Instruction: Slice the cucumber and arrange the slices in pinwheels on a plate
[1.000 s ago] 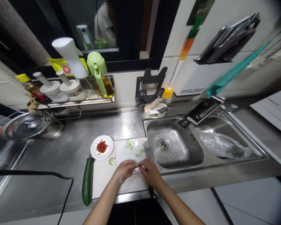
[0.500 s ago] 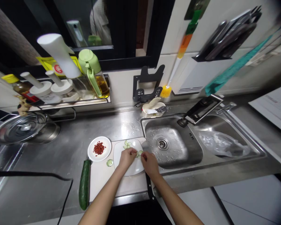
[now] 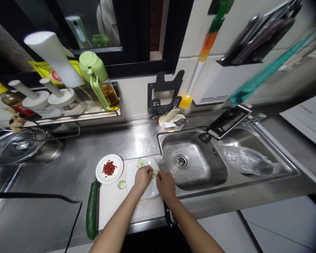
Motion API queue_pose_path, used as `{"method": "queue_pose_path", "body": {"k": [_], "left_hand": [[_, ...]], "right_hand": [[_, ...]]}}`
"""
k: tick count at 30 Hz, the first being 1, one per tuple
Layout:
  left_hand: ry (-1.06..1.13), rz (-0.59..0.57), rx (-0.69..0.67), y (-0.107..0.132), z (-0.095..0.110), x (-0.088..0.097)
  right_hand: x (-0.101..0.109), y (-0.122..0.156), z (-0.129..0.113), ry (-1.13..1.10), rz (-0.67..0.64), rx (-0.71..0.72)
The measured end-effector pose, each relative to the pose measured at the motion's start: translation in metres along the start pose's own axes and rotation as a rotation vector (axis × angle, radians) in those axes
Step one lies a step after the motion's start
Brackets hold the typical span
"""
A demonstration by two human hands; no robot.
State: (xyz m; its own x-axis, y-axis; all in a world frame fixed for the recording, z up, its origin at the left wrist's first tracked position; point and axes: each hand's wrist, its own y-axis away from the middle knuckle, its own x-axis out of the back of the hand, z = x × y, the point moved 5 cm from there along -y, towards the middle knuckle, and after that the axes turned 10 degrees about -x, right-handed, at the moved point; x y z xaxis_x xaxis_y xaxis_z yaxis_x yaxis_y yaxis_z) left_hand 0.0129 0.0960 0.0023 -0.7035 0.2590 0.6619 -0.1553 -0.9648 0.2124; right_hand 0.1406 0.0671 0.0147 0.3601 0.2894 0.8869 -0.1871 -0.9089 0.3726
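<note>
A white plate (image 3: 131,175) lies on a white cutting board (image 3: 113,203) at the counter's front edge. Thin cucumber slices (image 3: 140,163) are laid out on the plate's far part. My left hand (image 3: 142,176) and my right hand (image 3: 165,183) are both over the plate, fingertips pinched together at a cucumber slice (image 3: 155,172) between them. One loose slice (image 3: 121,184) rests on the board left of the plate. A small white saucer (image 3: 109,169) with red bits stands to the left. A whole cucumber (image 3: 92,210) lies along the board's left edge.
A steel sink (image 3: 189,165) is just right of the board, its tap (image 3: 226,121) swung over it and a plastic bag (image 3: 249,161) in the right basin. Bottles and an oil jug (image 3: 100,82) line a rack at the back left. A pot lid (image 3: 14,146) lies far left.
Both hands moved from the plate's near edge to its far right part, where the cucumber slices lie. The view drifted slightly, shifting things left.
</note>
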Motion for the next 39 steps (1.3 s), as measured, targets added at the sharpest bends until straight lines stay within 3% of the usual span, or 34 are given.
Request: {"method": "queue_pose_path", "body": {"k": [20, 27, 39], "left_hand": [[-0.106, -0.036, 0.092, -0.003, 0.001, -0.004], [-0.119, 0.044, 0.06, 0.0, 0.002, -0.003], [-0.164, 0.022, -0.025, 0.001, 0.007, -0.004]], "right_hand": [[0.001, 0.003, -0.011, 0.09, -0.004, -0.015], [0.0, 0.003, -0.013, 0.099, 0.002, -0.009], [-0.001, 0.003, -0.012, 0.108, 0.011, 0.006]]}}
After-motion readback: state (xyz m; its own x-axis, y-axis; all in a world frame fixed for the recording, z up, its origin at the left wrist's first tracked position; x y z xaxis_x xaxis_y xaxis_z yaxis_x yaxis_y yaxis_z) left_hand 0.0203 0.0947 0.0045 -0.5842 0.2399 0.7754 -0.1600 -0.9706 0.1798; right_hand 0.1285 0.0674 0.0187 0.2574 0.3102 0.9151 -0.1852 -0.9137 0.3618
